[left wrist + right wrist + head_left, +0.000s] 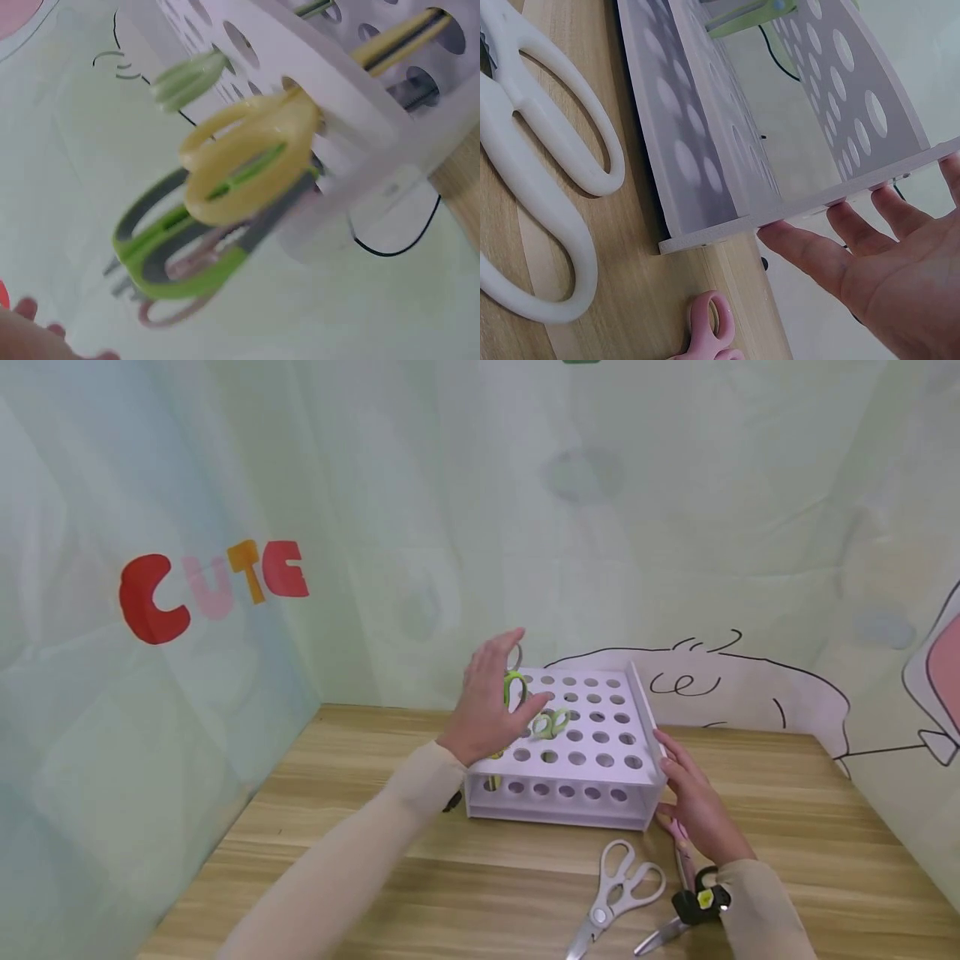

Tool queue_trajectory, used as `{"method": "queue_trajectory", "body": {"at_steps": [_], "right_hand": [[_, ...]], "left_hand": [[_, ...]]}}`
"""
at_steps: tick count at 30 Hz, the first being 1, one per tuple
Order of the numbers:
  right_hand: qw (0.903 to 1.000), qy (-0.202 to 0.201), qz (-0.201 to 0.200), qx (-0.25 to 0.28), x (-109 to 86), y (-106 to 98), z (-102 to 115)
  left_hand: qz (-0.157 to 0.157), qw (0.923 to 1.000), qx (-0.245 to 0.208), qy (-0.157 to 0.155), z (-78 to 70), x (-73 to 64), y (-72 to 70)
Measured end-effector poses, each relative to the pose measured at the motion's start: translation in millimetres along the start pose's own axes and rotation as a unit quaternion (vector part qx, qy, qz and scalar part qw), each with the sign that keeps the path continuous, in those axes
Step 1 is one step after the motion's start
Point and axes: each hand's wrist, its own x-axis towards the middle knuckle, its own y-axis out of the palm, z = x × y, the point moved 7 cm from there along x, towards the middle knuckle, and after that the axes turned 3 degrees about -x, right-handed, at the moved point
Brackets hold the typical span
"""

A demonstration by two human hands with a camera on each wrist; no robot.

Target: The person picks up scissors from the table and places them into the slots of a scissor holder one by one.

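Observation:
A white rack (600,770) with rows of round holes stands on the table. My left hand (487,706) is raised over its left side, beside green-and-grey scissors (169,251); in the left wrist view a gap separates the fingers from the handles. Yellow scissors (251,157) and small light-green scissors (187,81) also stand in the rack's holes, handles up. Another dull-coloured handle partly hides behind the green-and-grey pair. With extended fingertips, my right hand (900,277) touches the outside of the rack's right side panel (832,201).
White scissors (602,914) lie on the wooden table (420,893) before the rack. Pink scissors (679,832) lie beneath my right hand, with black-handled scissors (663,935) by that wrist, partly covered. A printed cloth (420,510) hangs behind and at both sides.

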Motion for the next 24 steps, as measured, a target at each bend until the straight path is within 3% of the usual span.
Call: {"method": "queue_trajectory", "body": {"at_steps": [3,7,11,14,18,22,24], "right_hand": [[1.0000,0.000,-0.002,0.002,-0.9,-1,0],[1.0000,-0.002,-0.004,0.002,0.0,-2,0],[1.0000,-0.006,-0.003,-0.002,2.1,0,1],[1.0000,-0.008,-0.001,-0.002,3.1,1,2],[1.0000,-0.008,-0.001,0.001,3.0,1,2],[0.9999,-0.006,-0.004,0.008,2.4,0,2],[0.9999,-0.004,-0.006,0.011,2.3,0,1]], "left_hand": [[-0.028,0.9990,0.006,-0.034,11.7,-7.4,-12.2],[-0.034,0.9928,-0.002,-0.115,35.0,-23.9,-19.1],[-0.010,0.9744,-0.051,-0.218,61.5,-47.6,-14.8],[0.010,0.9589,-0.094,-0.268,75.8,-65.3,-7.2],[0.039,0.9488,-0.131,-0.285,87.0,-81.7,6.4],[0.055,0.9310,-0.198,-0.302,93.1,-93.3,20.6],[0.060,0.9258,-0.217,-0.303,94.4,-96.9,25.5]]}}
